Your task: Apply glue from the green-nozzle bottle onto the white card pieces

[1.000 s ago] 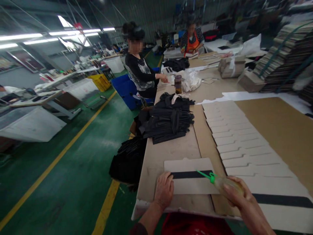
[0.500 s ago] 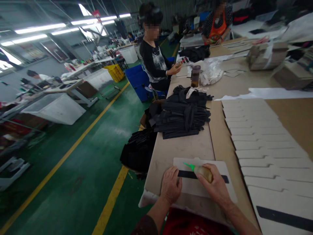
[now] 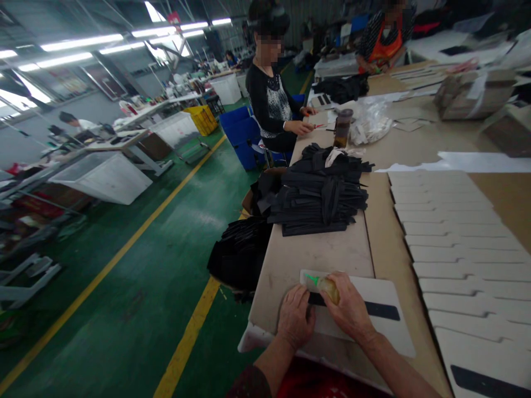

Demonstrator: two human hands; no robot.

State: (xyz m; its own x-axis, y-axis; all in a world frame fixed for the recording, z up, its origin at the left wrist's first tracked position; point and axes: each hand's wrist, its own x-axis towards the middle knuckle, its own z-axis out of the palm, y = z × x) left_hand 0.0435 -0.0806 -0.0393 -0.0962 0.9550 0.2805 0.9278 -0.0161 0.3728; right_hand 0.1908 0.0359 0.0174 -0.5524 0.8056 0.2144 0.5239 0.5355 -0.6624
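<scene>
The fingers of my right hand [image 3: 348,310] were curled firmly round a small bottle [image 3: 329,290], its green nozzle [image 3: 311,278] at the far left corner of a pale board [image 3: 375,289]; whether the tip touched, I could not tell. My left hand [image 3: 295,319] lay nearly flat at the board's left end, apparently grasping nothing. The board rested on the worktop [image 3: 323,255], a dark strip [image 3: 382,310] already along its middle. To the right, a row of overlapping boards [image 3: 448,257] ran away from me. The nearest bore its own strip [image 3: 489,382]; the overlap hid the others' middles, so I couldn't count finished ones. Judging by the big heap of black strips [image 3: 309,196] beyond, plenty remained.
</scene>
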